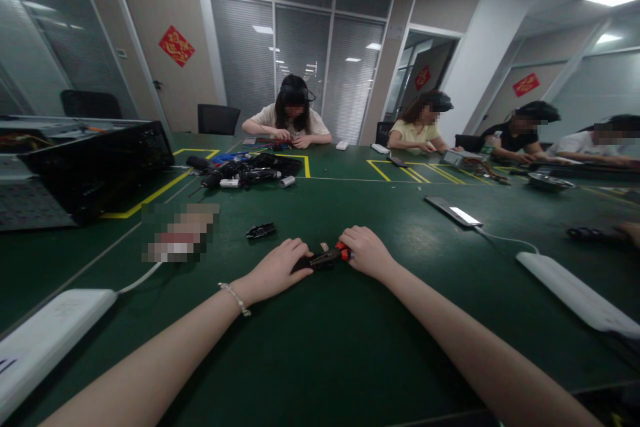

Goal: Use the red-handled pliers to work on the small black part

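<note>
My right hand (369, 252) is closed around the red handles of a pair of pliers (330, 255), whose dark jaws point left. My left hand (281, 268), with a bracelet at the wrist, is closed on a small black part (303, 263) near the tips of the jaws. Fingers cover most of that part, so its kind is unclear. Whether the jaws bite on it I cannot tell. A similar-looking black plastic piece (261, 231) lies on the green table (320, 347), just beyond my left hand.
At the left stands an opened black computer case (100, 173). Tangled cables and a power drill (213, 177) lie ahead. White power banks (60, 340) with cords flank me, and a phone (453, 211) lies at right. Several people sit around the table, one directly opposite (287, 117).
</note>
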Motion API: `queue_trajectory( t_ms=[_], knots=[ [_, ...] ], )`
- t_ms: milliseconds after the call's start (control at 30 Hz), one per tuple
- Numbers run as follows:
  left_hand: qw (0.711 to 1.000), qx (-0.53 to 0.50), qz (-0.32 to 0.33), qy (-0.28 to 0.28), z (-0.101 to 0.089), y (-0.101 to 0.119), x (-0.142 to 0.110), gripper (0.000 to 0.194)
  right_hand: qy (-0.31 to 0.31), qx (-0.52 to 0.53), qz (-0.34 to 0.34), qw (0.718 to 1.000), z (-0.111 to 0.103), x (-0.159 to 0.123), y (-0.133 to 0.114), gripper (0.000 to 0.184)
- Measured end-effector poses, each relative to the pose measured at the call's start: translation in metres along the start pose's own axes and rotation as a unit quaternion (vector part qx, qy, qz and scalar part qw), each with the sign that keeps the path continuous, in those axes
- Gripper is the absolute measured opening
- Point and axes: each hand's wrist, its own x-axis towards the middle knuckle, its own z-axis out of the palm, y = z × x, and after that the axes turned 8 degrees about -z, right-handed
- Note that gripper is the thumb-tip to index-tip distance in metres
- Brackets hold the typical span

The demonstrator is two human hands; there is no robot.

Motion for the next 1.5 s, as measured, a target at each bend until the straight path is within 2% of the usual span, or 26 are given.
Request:
queue_trajectory(
  t_ms=[700, 1167, 1500],
  knots=[
    [1.0, 0.002, -0.013, -0.009, -0.0016, 0.0017, -0.0003, 0.021, 0.0, -0.004, -0.008, 1.0, -0.0004, -0.0003, -0.0004, 0.019],
    [1.0, 0.003, 0.008, 0.01, 0.0005, -0.0002, 0.0001, 0.018, -0.002, -0.006, 0.002, 1.0, 0.0013, 0.0, 0.0006, 0.018],
    [1.0, -0.001, 0.001, 0.002, -0.0001, 0.0008, 0.0001, 0.019, -0.007, -0.007, -0.009, 1.0, -0.001, 0.0003, -0.0006, 0.019]
  ],
)
